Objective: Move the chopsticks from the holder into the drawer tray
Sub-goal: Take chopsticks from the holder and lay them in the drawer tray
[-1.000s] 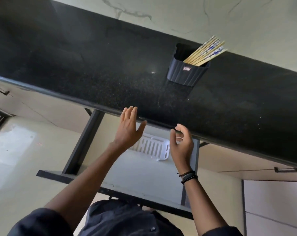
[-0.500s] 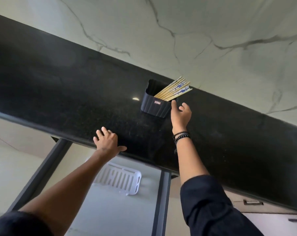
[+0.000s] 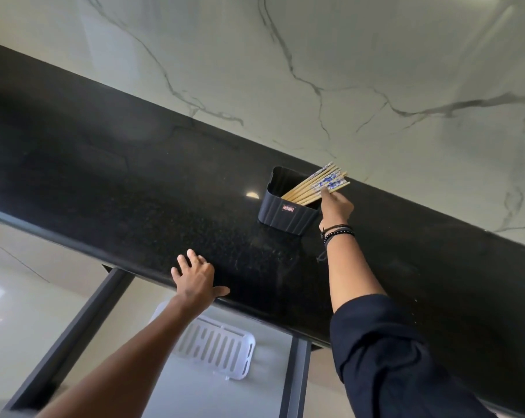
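Several wooden chopsticks (image 3: 318,185) with blue-and-white patterned ends lean to the right out of a dark ribbed holder (image 3: 285,217) on the black counter (image 3: 134,188). My right hand (image 3: 336,206) reaches up beside the holder. Its thumb lies on the patterned ends and its other fingers are hidden behind the bundle, closing round it. My left hand (image 3: 195,280) rests flat with spread fingers on the counter's front edge. Below, the open drawer (image 3: 225,393) holds a white slotted tray (image 3: 222,346), partly hidden by my left forearm.
A marble-patterned wall (image 3: 315,70) rises right behind the counter and the holder. The drawer's dark side rails (image 3: 74,327) run out toward me on both sides. Pale floor (image 3: 23,297) shows at the left of the drawer.
My right hand has risen from beside the holder's wall up to the chopsticks' ends and closed on them. My left hand stays on the counter edge. The view has moved closer.
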